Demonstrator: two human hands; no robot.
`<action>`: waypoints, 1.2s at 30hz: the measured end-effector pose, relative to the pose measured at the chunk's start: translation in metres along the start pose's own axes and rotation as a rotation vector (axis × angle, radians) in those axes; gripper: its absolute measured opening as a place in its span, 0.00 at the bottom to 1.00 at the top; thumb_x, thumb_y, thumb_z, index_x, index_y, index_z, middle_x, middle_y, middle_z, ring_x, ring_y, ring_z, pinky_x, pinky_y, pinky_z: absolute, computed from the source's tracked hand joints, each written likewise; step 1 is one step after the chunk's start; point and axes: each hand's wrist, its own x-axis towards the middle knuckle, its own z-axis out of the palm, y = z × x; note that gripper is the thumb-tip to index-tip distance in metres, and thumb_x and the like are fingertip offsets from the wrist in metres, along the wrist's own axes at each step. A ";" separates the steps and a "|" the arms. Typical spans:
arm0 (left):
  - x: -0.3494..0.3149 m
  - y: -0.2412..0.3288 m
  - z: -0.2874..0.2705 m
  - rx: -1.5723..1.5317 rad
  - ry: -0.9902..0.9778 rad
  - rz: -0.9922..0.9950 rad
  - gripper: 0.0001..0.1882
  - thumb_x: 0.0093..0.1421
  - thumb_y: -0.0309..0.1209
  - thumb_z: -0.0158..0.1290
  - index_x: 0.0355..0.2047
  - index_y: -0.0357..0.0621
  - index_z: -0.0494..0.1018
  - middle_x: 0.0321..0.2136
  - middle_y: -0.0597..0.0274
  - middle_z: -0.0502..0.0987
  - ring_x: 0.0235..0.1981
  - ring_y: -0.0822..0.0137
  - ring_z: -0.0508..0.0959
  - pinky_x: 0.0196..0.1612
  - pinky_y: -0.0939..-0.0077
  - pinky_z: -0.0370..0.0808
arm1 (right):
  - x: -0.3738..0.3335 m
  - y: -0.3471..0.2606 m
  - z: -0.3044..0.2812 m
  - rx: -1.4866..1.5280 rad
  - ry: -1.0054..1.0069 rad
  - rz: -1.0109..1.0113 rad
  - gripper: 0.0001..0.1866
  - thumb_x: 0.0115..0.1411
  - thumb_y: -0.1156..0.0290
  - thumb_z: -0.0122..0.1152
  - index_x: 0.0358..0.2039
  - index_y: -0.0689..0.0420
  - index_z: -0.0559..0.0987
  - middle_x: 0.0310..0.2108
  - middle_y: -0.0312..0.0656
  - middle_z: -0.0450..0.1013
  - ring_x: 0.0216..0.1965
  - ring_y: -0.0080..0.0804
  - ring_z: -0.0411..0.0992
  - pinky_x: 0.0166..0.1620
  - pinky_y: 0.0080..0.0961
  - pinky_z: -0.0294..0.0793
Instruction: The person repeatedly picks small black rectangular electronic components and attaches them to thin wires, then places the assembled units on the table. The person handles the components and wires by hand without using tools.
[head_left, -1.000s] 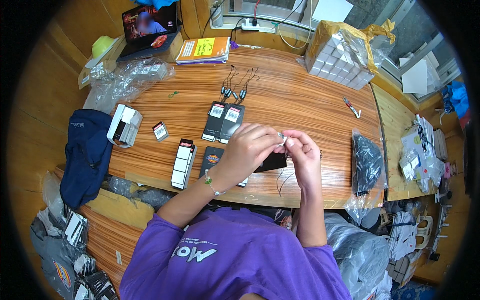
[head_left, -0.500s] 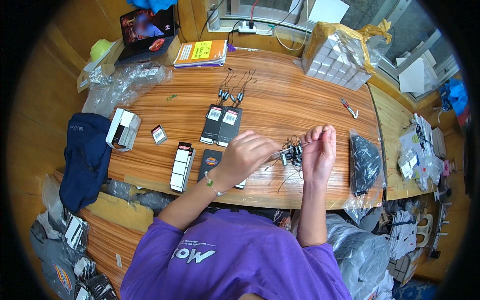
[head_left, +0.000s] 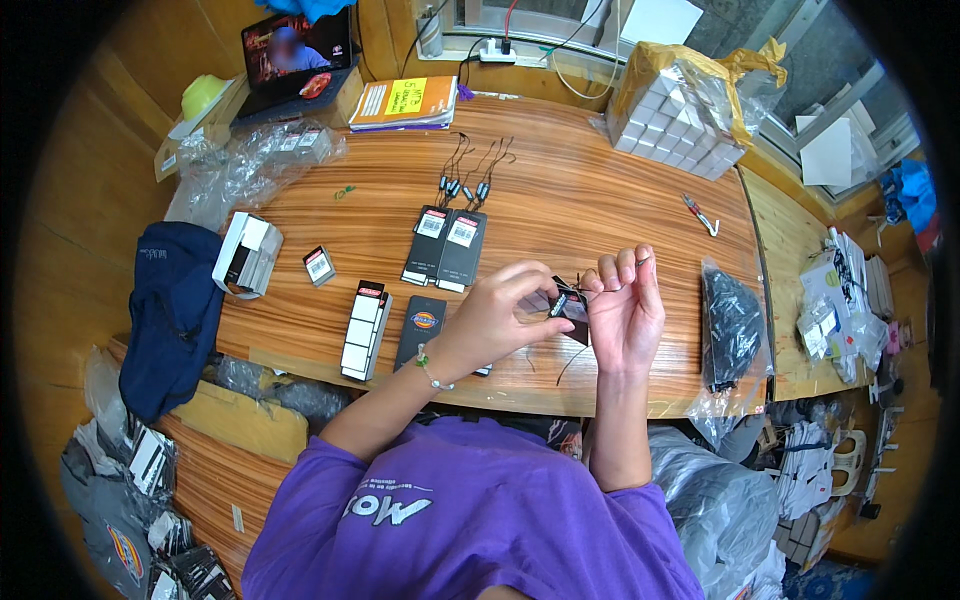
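Note:
My left hand [head_left: 500, 312] pinches a small black hang tag [head_left: 570, 310] between thumb and fingers, tilted above the table. Close beside it, my right hand [head_left: 630, 310] is raised with thumb and forefinger pinched on a thin black string [head_left: 610, 288] that runs toward the tag. Most of a loose heap of black strings is hidden behind the tag and hands; a few ends trail out below. By my left wrist lies a stack of dark tags [head_left: 422, 328]. Farther off are two stacks of strung tags [head_left: 458, 248], their strings spread toward the back.
Left of my arm stand a stack of labelled tags [head_left: 362, 335], a small tag pile [head_left: 318, 266] and a white box [head_left: 248, 258]. A bag of black strings [head_left: 730, 325] lies at right, snips [head_left: 700, 214] beyond it. Wrapped white boxes [head_left: 675, 115] stand at the back.
The black tag in my left hand has turned its broad face up, after showing edge-on. My right hand has shifted slightly left and nearer to it, still pinching the string.

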 end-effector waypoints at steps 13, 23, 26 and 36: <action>0.004 0.009 -0.013 0.109 0.204 0.113 0.08 0.48 0.25 0.59 0.30 0.39 0.76 0.26 0.60 0.74 0.31 0.63 0.74 0.35 0.75 0.70 | -0.013 -0.014 0.005 -0.903 -0.054 0.001 0.06 0.57 0.79 0.53 0.36 0.63 0.72 0.24 0.37 0.70 0.27 0.20 0.69 0.33 0.15 0.68; 0.002 0.005 -0.013 -0.373 0.140 -0.202 0.07 0.54 0.25 0.55 0.32 0.35 0.76 0.23 0.63 0.74 0.26 0.77 0.73 0.29 0.84 0.69 | -0.018 -0.003 0.017 -1.193 -0.178 -0.002 0.10 0.53 0.83 0.54 0.36 0.63 0.67 0.25 0.37 0.70 0.28 0.20 0.70 0.33 0.15 0.67; 0.003 0.005 -0.014 -0.448 0.111 -0.217 0.07 0.55 0.26 0.55 0.33 0.35 0.76 0.25 0.65 0.75 0.26 0.79 0.73 0.29 0.85 0.70 | -0.017 -0.003 0.017 -1.214 -0.178 0.005 0.11 0.53 0.83 0.54 0.36 0.63 0.66 0.24 0.37 0.70 0.28 0.20 0.70 0.32 0.15 0.67; 0.003 0.004 -0.017 -0.464 0.036 -0.295 0.07 0.55 0.24 0.54 0.34 0.35 0.76 0.30 0.63 0.77 0.30 0.79 0.74 0.35 0.85 0.70 | -0.018 -0.004 0.017 -1.152 -0.152 0.087 0.12 0.54 0.83 0.53 0.38 0.62 0.64 0.23 0.37 0.70 0.26 0.17 0.68 0.30 0.14 0.66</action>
